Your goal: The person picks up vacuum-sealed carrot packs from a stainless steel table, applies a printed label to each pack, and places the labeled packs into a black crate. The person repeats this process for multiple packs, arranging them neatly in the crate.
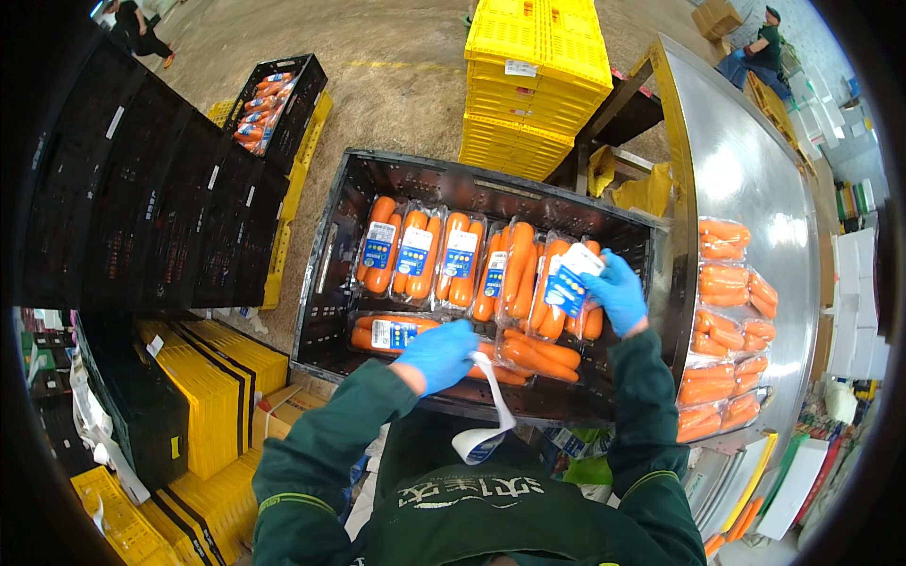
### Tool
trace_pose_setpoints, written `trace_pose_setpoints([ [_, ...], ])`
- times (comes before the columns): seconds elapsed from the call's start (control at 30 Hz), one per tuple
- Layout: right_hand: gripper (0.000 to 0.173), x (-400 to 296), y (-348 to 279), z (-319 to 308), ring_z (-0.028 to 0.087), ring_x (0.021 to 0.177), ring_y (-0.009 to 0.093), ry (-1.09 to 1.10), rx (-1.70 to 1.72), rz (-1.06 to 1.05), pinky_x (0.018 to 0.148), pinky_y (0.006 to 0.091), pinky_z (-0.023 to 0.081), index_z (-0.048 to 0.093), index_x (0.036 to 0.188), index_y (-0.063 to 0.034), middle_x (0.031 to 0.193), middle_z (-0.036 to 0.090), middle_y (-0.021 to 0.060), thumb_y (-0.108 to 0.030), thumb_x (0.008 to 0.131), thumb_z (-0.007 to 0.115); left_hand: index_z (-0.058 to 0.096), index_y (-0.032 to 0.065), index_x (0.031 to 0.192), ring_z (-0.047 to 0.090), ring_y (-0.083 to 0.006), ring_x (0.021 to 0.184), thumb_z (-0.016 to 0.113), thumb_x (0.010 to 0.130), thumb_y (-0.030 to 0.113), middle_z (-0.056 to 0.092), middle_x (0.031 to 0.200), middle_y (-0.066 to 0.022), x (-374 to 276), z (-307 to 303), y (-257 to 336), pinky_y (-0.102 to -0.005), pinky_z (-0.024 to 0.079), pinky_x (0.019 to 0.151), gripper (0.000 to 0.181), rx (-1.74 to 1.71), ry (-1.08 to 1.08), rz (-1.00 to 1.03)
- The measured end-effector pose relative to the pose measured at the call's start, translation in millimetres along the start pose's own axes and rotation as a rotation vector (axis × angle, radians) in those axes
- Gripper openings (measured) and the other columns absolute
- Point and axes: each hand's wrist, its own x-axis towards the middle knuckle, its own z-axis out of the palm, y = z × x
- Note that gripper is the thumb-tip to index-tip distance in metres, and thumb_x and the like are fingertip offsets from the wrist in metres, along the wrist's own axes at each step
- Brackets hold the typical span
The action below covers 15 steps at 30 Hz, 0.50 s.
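Observation:
My right hand (pixel 617 291), in a blue glove, pinches a blue-and-white label (pixel 566 291) at its edge, over the packs at the right of a black plastic crate (pixel 417 163). A curling strip of label backing (pixel 504 407) hangs from the fingers of my left hand (pixel 440 355), also gloved, above the crate's near side. Inside the crate stands a row of clear-wrapped carrot packs (pixel 456 223), several bearing labels. One labelled pack (pixel 364 332) lies partly under my left hand. A pack with no label in sight (pixel 541 354) lies between my hands.
To the right, a steel table (pixel 736 141) holds several carrot packs (pixel 723 283). Yellow folded crates (pixel 538 92) are stacked beyond the crate. Black crates (pixel 141 191) rise at left, near another carrot-filled crate (pixel 297 120). Two people (pixel 768 53) are in the background.

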Motion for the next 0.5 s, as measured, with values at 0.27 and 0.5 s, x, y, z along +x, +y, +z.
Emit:
trace_pose_setpoints([
  [0.27,0.067,85,68,26,0.059,0.063,0.014,-0.152,-0.355,0.146,0.046,0.0252,0.049,0.033,0.134,-0.0024,0.084,0.058,0.0082,-0.007,0.077,0.067,0.055,0.0106,0.118,0.046,-0.0236,0.119,0.056,0.079,0.019,0.049,0.128,-0.0111,93,74,-37,-0.0471,0.031,0.101,0.039,0.274,-0.268,0.110],
  [0.5,0.065,111,102,41,0.059,0.066,0.013,-0.193,-0.356,0.182,0.049,0.0246,0.048,0.034,0.134,-0.0025,0.092,0.060,0.0081,-0.010,0.078,0.067,0.052,0.0150,0.121,0.049,-0.0231,0.116,0.055,0.080,0.019,0.051,0.125,-0.0089,83,81,-60,-0.0491,0.025,0.104,0.041,0.182,-0.193,0.029],
])
